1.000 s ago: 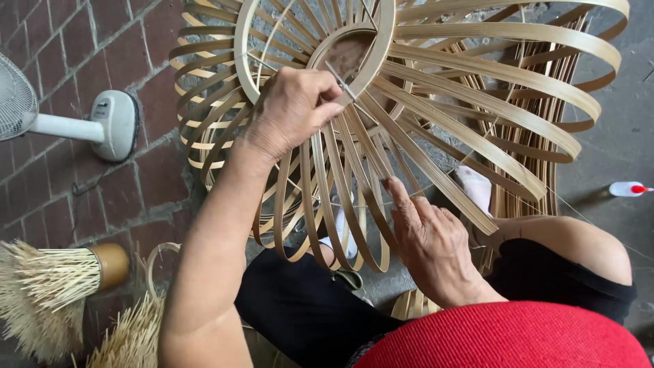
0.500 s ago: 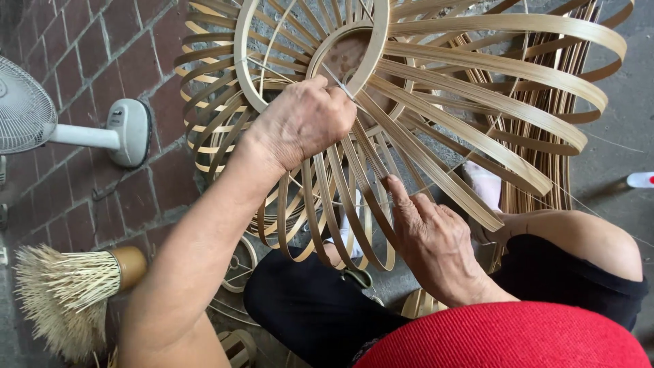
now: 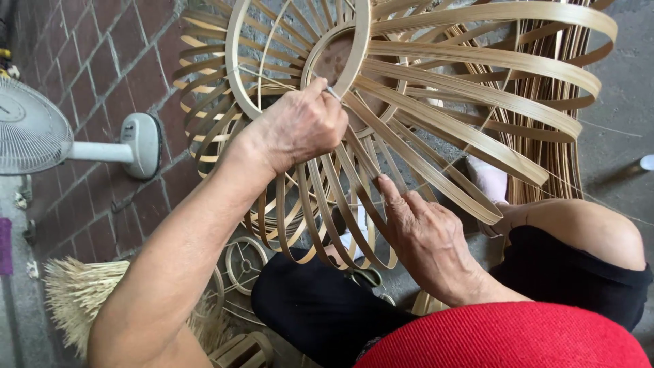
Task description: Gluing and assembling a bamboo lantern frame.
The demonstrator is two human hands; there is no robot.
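Since 1 second ago, both hands have barely shifted: the left hand (image 3: 300, 126) is still closed around thin wire at the inner ring (image 3: 357, 48) of the bamboo lampshade frame (image 3: 436, 116), which rests over the lap. The right hand (image 3: 426, 235), fingers loosely extended, presses 1 bamboo strip (image 3: 371, 167); if that pressure slips, the strip could spring loose from the ring.

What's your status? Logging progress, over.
Left hand pinching at bamboo frame's inner ring. Right hand pressing its slats. Nothing blocking.
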